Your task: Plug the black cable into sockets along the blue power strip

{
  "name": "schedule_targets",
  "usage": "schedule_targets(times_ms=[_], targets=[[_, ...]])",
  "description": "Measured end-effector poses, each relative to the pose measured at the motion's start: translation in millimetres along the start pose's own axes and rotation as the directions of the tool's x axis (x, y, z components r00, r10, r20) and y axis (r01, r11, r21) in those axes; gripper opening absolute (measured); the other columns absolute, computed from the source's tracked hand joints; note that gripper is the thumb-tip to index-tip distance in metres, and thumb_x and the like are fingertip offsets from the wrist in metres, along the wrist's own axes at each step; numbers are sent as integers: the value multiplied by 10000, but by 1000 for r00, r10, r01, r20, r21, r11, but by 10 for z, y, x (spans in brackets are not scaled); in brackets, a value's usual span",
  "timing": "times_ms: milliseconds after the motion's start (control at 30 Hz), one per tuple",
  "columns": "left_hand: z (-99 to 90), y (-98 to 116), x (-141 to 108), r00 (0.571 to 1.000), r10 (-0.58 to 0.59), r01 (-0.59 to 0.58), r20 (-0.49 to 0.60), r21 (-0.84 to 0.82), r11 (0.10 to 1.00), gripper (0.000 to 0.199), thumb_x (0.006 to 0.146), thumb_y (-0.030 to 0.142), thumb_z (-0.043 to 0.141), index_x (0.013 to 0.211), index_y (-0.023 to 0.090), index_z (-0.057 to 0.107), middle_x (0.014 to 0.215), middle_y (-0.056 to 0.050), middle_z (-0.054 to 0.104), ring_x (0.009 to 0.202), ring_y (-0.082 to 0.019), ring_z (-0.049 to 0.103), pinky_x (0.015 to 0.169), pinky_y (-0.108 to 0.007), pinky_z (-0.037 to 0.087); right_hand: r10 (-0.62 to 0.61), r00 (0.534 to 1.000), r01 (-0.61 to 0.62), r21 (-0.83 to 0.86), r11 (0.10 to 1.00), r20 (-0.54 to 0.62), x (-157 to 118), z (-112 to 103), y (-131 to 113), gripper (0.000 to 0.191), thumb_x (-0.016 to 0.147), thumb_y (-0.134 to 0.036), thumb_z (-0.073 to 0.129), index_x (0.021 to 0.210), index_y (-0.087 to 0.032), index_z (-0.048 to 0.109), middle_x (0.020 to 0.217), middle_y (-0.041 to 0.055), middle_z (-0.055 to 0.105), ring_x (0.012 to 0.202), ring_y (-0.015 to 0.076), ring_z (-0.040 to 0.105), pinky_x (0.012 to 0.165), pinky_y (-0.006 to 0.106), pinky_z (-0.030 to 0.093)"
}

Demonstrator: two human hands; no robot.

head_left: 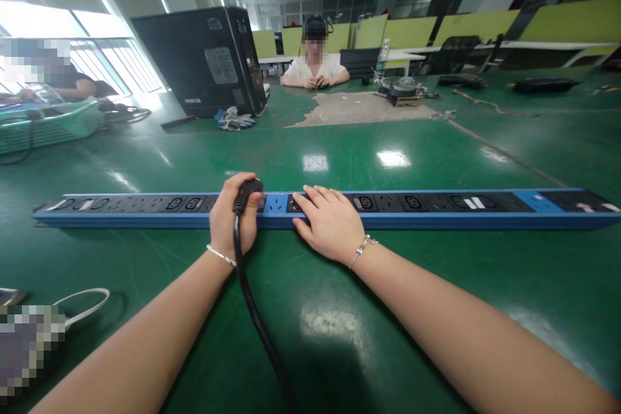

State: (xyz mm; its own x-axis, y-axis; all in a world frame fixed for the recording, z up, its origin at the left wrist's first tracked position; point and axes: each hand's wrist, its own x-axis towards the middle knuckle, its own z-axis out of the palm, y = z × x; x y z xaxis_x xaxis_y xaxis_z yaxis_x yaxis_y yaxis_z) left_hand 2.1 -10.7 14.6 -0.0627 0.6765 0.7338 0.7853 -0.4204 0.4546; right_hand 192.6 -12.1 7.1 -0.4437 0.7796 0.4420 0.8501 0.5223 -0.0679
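Observation:
A long blue and black power strip (pixel 407 220) lies across the green table, its row of sockets facing up. My left hand (pixel 228 213) is closed around a black power plug (pixel 251 189), held at the strip just left of a blue socket (pixel 276 204). Whether its prongs sit in a socket is hidden. The plug's thick black cable (pixel 252 310) runs down toward me. My right hand (pixel 332 223) rests flat on the strip right of the blue socket, its fingers stretched out and covering some sockets.
A black computer case (pixel 194 65) stands at the back left, with gloves (pixel 234 119) beside it. Further left is a green basket (pixel 53 129). A person (pixel 315 65) sits across the table, another at far left. A bottle (pixel 383 59) stands at the back; a blurred object (pixel 29 349) lies front left.

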Motion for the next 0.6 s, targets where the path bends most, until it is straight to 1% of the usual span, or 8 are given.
schedule_targets(times_ms=[100,167,200,267,367,467,533,600], targets=[[-123,-207,106,987,-105,111,-126,43,993,323,880,422,444,1110,218,546,1046,-20,634,984,-176,587,903,-328,450,-2,1000,2,2,1000,3,-3,2,11,486,889,-449,393,1294,-201,500,1359,97,477,1232,247,411,1036,391,269],[-195,-367,164,966,-192,195,-174,1,981,329,876,436,457,1079,204,571,965,0,655,892,-162,607,881,-342,466,-2,1000,2,8,1000,5,-7,5,21,484,890,-445,393,1293,-200,501,1357,97,479,1233,247,410,1038,391,267],[-226,-437,185,961,-228,225,-158,-39,974,333,869,436,472,1076,196,576,912,12,665,839,-150,617,862,-339,477,-1,1000,1,10,1000,5,-9,7,26,482,889,-443,394,1291,-200,503,1356,97,480,1232,247,410,1038,391,265],[-280,-538,207,960,-259,248,-104,-103,963,328,856,435,500,1063,197,592,871,28,674,797,-138,626,833,-323,489,2,1000,-2,13,1000,4,-11,9,29,479,888,-440,396,1288,-200,506,1354,97,482,1230,246,412,1038,391,264],[-357,-615,210,974,-229,227,-1,-127,966,314,842,439,517,1044,217,612,867,34,685,831,-146,630,824,-307,487,2,1000,-2,10,1000,-1,-8,6,23,476,889,-439,395,1285,-200,508,1352,97,483,1225,243,416,1037,387,265],[-437,-694,195,981,-189,189,36,-2,982,302,836,420,512,1034,221,623,885,15,692,886,-166,620,849,-310,467,-2,1000,2,1,1000,-1,-3,-2,14,479,890,-442,393,1286,-197,506,1350,97,485,1223,240,417,1034,382,267],[-484,-769,180,983,-179,172,46,122,978,301,827,400,512,1035,218,629,943,-9,687,914,-181,612,854,-306,451,-4,1000,4,-5,1000,1,-2,-5,10,480,892,-445,392,1287,-197,505,1348,97,487,1223,239,418,1033,380,269],[-519,-840,167,982,-175,158,75,198,967,309,822,397,505,1040,219,634,1003,-24,674,927,-189,608,842,-298,442,-4,1000,4,-10,1000,2,-2,-5,8,479,892,-445,393,1286,-198,505,1347,95,488,1223,238,418,1035,379,266]])
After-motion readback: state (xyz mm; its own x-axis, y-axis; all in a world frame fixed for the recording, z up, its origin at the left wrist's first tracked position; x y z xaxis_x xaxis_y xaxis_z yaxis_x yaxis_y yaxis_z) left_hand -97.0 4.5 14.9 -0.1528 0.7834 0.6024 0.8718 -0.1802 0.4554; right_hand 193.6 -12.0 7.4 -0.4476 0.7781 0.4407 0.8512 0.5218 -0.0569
